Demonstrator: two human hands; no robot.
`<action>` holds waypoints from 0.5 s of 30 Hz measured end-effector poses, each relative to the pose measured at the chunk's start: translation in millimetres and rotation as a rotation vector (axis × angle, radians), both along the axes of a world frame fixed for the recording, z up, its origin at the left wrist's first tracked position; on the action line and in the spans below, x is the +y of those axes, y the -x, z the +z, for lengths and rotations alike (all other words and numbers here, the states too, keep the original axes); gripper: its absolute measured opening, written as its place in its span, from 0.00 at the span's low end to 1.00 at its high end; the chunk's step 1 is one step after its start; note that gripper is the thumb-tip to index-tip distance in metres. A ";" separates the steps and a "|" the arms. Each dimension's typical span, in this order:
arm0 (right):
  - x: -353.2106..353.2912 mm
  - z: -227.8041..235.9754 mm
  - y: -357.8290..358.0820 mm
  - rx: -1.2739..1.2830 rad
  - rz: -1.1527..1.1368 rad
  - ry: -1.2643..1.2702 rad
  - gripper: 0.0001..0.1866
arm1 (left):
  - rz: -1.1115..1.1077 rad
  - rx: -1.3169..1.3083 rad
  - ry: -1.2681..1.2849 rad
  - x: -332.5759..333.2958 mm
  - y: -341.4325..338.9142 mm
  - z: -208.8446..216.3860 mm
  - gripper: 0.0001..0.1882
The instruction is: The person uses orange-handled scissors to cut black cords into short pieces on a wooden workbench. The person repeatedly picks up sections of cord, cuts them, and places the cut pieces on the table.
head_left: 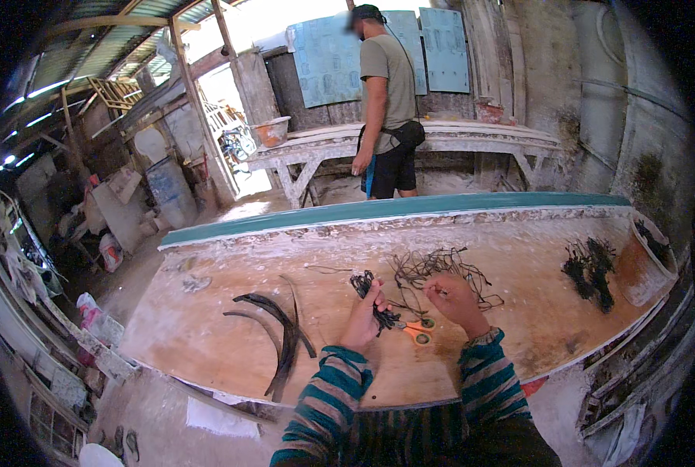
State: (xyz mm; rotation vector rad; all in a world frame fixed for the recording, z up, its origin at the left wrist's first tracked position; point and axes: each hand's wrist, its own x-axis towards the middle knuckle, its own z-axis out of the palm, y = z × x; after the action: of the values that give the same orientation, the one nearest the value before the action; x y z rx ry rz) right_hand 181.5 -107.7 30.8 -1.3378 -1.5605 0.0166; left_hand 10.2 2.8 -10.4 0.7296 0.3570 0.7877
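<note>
My dusty wooden workbench (207,327) holds curved dark strips (281,335) near its left end, orange-handled scissors (419,330) by the front edge, tangled cord (437,268) mid-bench, dark bundles (590,272) at the right end.

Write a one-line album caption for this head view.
Left hand grips a dark cord bundle, right hand pinches tangled cords; orange scissors lie between.
</note>
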 end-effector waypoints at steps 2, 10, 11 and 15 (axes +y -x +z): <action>2.4 -2.6 10.4 -0.061 0.045 0.018 0.04 | 0.003 0.014 -0.011 -2.4 -1.9 1.4 0.19; 3.4 -5.0 36.1 -0.111 0.150 0.045 0.03 | -0.025 0.020 0.000 1.6 -0.8 -6.8 0.16; 4.1 -6.6 36.5 -0.123 0.149 0.051 0.03 | 0.005 0.021 0.026 2.5 -2.3 -8.1 0.16; 7.0 -14.1 36.1 -0.119 0.152 0.062 0.04 | 0.012 -0.036 0.035 0.7 -4.0 -2.3 0.13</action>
State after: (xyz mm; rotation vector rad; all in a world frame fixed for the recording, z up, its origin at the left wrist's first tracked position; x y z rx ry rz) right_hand 145.4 -100.6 16.7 -1.2855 -1.7719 0.0819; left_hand 14.2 3.5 -12.6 0.6807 0.3421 0.8036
